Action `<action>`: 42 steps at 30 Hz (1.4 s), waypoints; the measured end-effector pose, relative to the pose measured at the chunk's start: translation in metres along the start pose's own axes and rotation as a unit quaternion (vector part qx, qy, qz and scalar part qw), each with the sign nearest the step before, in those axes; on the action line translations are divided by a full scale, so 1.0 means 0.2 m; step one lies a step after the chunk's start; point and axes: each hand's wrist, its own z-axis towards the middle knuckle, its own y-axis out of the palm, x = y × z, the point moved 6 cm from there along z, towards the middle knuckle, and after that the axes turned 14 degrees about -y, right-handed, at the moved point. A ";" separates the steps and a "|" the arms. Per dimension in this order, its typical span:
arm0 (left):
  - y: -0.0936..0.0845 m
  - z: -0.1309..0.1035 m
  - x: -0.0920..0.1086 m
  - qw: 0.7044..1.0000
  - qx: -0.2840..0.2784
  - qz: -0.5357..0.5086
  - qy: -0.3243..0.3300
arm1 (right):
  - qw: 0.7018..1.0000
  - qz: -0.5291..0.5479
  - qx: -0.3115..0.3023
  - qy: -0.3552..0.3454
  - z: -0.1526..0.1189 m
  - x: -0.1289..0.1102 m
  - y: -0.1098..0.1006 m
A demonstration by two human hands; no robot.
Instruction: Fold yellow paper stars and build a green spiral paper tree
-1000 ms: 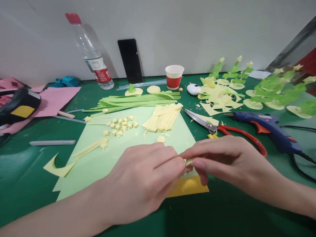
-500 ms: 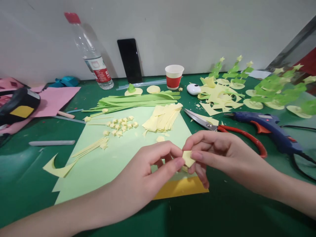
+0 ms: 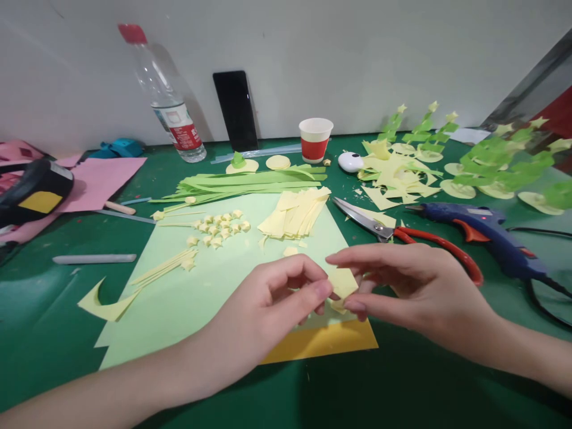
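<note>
Between the thumb and index finger of my left hand [image 3: 268, 307] is a small folded pale-yellow paper pentagon [image 3: 344, 282]. My right hand [image 3: 420, 292] is just to its right, fingers apart; its thumb tip lies by the pentagon's lower edge, and I cannot tell whether it touches. Another bit of yellow paper [image 3: 338, 306] shows just below, partly hidden. Beneath both hands lie light green sheets [image 3: 236, 280] and an orange-yellow sheet [image 3: 322, 342]. On the green sheets are a cluster of little yellow paper stars [image 3: 217, 228], a pile of yellow strips [image 3: 297, 213] and several thin strips [image 3: 163, 266].
Scissors [image 3: 447, 238] with red handles and a blue glue gun [image 3: 487, 226] lie at the right, near paper plants [image 3: 496, 161]. Behind are green strips [image 3: 250, 180], a paper cup [image 3: 315, 140], a phone [image 3: 235, 110] and a bottle [image 3: 172, 101]. Pink paper [image 3: 107, 179] is at left.
My right hand has let go of the folded paper and its fingers have spread apart. The pentagon now shows more of its face, still pinched in my left hand.
</note>
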 end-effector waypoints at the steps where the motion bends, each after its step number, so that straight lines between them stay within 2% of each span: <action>1: 0.00 0.00 0.00 1.000 0.001 0.005 0.008 | 0.999 -0.030 -0.006 -0.035 0.00 -0.02 0.00; 4: 0.00 0.01 0.01 1.000 0.010 0.014 0.017 | 0.987 -0.105 -0.024 -0.123 0.01 -0.06 -0.01; 8: -0.01 0.01 0.00 0.999 0.037 0.007 0.018 | 0.970 -0.173 -0.019 -0.173 0.01 -0.08 -0.01; 13: 0.00 0.01 -0.01 0.999 0.033 -0.014 0.016 | 0.966 -0.183 -0.017 -0.179 -0.02 -0.07 0.01; 17: -0.02 0.00 0.02 0.994 0.065 0.070 0.055 | 0.968 -0.174 -0.022 -0.178 -0.02 -0.07 0.00; 20: -0.02 -0.02 0.06 0.972 0.098 0.175 0.122 | 0.969 -0.170 -0.034 -0.174 -0.02 -0.07 0.00; 26: 0.00 -0.06 0.10 0.918 0.106 0.317 0.214 | 0.957 -0.207 -0.062 -0.192 -0.02 -0.10 0.01; 35: 0.04 -0.10 0.12 0.808 0.171 0.458 0.328 | 0.953 -0.229 -0.076 -0.183 -0.01 -0.12 0.01; 42: 0.05 -0.12 0.15 0.789 0.173 0.489 0.328 | 0.944 -0.251 -0.065 -0.206 -0.01 -0.15 0.03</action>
